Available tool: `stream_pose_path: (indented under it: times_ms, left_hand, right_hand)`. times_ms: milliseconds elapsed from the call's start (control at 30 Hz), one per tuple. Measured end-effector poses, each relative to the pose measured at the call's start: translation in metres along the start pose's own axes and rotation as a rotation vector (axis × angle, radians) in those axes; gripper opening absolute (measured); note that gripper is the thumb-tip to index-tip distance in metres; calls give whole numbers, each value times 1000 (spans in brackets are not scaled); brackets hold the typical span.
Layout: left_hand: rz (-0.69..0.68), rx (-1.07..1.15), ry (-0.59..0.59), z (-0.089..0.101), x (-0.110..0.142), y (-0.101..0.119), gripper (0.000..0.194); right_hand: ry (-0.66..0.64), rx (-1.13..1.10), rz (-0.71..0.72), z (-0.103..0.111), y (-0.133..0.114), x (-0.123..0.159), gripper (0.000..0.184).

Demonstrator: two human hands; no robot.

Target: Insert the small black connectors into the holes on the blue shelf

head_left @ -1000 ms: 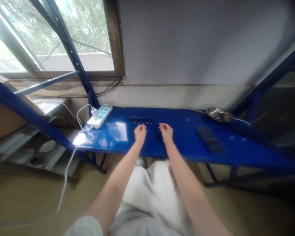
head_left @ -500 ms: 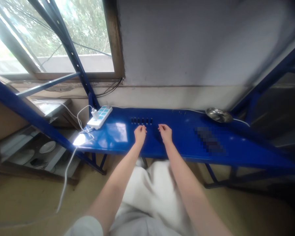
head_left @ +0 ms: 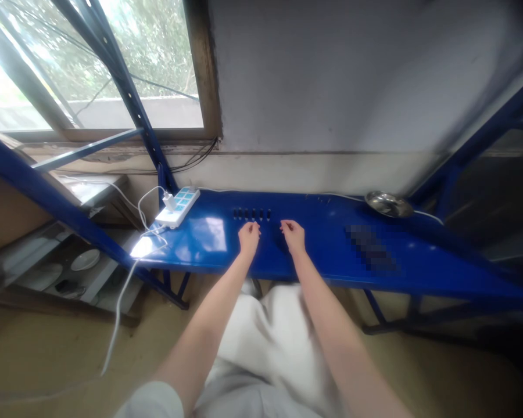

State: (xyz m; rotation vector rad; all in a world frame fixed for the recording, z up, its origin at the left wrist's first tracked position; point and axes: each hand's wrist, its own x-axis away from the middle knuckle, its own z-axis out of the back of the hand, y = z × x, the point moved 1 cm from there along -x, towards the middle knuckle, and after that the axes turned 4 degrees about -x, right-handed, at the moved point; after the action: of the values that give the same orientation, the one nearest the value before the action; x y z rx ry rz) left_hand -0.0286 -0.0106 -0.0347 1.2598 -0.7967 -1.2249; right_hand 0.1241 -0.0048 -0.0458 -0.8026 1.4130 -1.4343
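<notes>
On a blue table (head_left: pixel 322 255), several small black cylinder-like pieces with pale ends stand or lie in a short row; one black piece (head_left: pixel 246 214) is near its middle. My left hand (head_left: pixel 249 237) is just in front of the row, its thumb and fingers pinched together. To its right, apart from it, my right hand (head_left: pixel 293 235) is also closed in a pinch, its fingertips turned toward the left hand. Anything between the fingertips of either hand is too small to make out.
A white power strip (head_left: pixel 181 206) with a plug and cables lies at the left end. A shiny metal bowl (head_left: pixel 387 204) sits at the back right, with a blurred-out dark object (head_left: pixel 372 248) in front of it. Tiny bits lie along the back edge. Blue posts (head_left: pixel 126 87) frame the table.
</notes>
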Motion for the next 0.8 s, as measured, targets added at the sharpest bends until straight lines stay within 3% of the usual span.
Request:
stream_pose_path:
  times_ms: [433,667,800]
  left_hand:
    - [-12,29,2,-1,-1,-4,25]
    - [-1,44,-9,-2,-2,-3,24]
    - [6,50,-7,-1,0,-1,25]
  right_hand:
    - [-24,103,65,-3,1,-2,27]
    - [-116,573,209,-23,-1,-15,27]
    - [-103,755,185,-35,-5,-23,24]
